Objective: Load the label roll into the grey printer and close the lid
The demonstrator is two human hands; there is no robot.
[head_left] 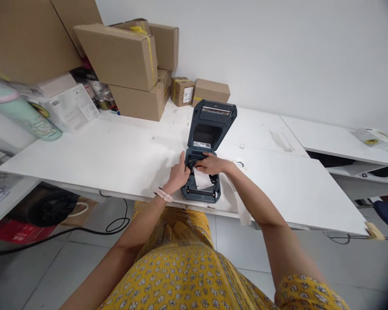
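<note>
A: Label printer [198,149]?
B: One, standing at tabletop [132,159] front edge, lid [210,134] sitting up, probably for access.
A: Hands?
B: Two. Left hand [178,173] is resting half-curled at its left rim, likely bracing; right hand [212,164] is resting inside, fingers bent at one paper piece [202,179]. Can't tell if either's gripping.
A: Small cartons [211,91] behind?
B: Two, sitting by the rear edge.

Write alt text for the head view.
The left hand is at the left edge of an open printer on a white table, while the right hand reaches inside, by white paper. Brown boxes stand behind and to the left, with a green bottle at far left.
</note>
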